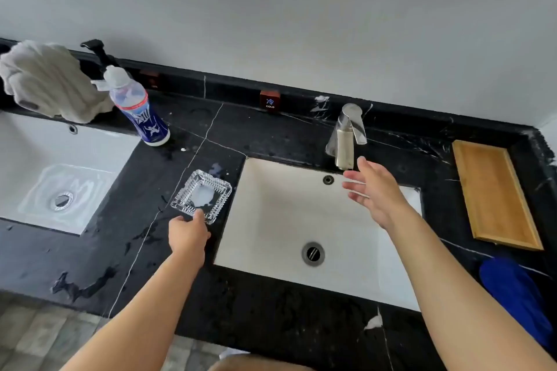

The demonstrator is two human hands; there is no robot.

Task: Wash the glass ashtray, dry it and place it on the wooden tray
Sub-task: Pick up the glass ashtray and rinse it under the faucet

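Fingers: my left hand [188, 233] pinches the glass ashtray [201, 196] by its near rim; right hand [372, 190] spread, empty
Direction: basin [271, 220] lies immediately right of ashtray; faucet [346, 135] beside my right hand

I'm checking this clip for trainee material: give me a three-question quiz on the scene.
1. True or false: the glass ashtray already lies on the wooden tray.
2. Which hand touches the ashtray? A left hand B right hand
3. Fill in: the right hand is open near the ____.

Key: 1 false, it sits on the black counter left of the sink; 2 A; 3 faucet.
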